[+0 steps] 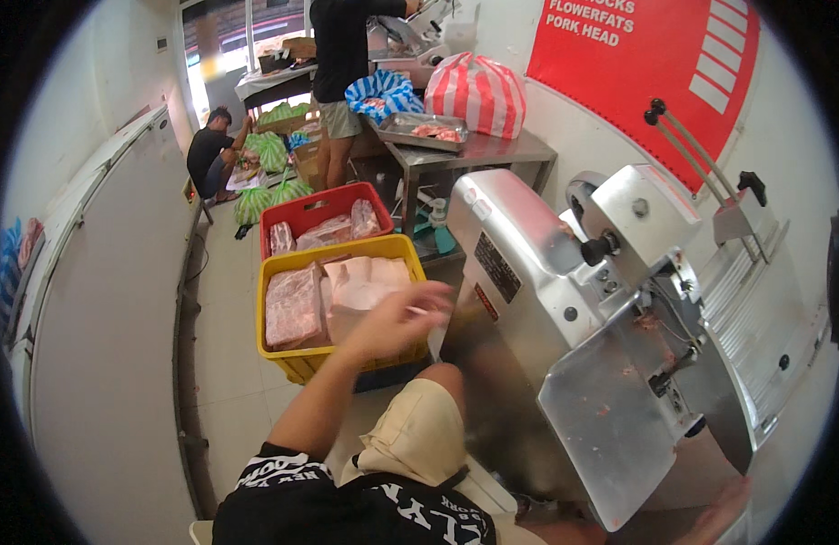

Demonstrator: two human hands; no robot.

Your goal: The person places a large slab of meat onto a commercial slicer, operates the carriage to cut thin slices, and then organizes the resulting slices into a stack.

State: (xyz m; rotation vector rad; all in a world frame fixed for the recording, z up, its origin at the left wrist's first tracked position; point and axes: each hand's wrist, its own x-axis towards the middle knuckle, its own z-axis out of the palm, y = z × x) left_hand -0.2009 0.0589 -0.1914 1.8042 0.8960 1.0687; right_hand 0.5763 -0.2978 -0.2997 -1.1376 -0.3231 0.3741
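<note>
My left hand reaches over the front right corner of a yellow crate, blurred by motion. Its fingers are bent together, and a thin white thing shows between them, too smeared to name. Inside the crate lie large pale slabs of meat with skin. To my right stands a metal meat slicer, with scraps of meat stuck on its slanted plate. At the lower right, my right hand is beside the slicer's bottom edge, blurred, its fingers unclear.
Behind the yellow crate is a red crate with more meat. A steel table holds a tray and a red-striped bag. One person stands beyond it; another squats near green bags. A white freezer lines the left.
</note>
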